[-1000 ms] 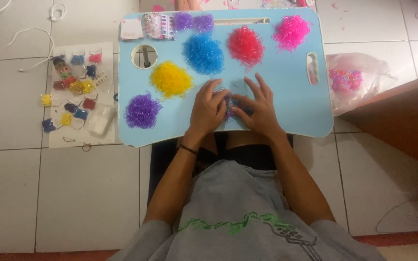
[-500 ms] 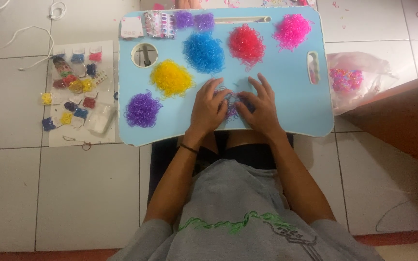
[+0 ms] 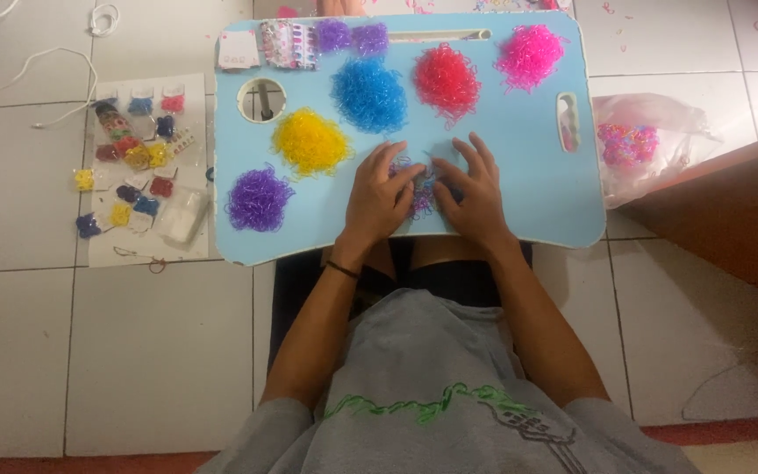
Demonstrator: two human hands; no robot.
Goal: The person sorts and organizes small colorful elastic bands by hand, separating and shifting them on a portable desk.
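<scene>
Barely anything is shifting since a second ago: we are still pressing our left hand [image 3: 379,197] and right hand [image 3: 475,197] flat, fingers spread, around a small mixed pile of bands [image 3: 420,186] near the blue lap table's [image 3: 528,167] front edge. Beyond them are lying yellow [image 3: 311,142], purple [image 3: 257,199], blue [image 3: 368,93], red [image 3: 446,81] and pink [image 3: 529,55] heaps.

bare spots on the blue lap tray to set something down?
Free: lap tray right part, between pink pile, slot handle and right hand; also front-left strip between purple pile and left hand. Crowded: back row around blue pile, red pile, yellow pile.
</scene>
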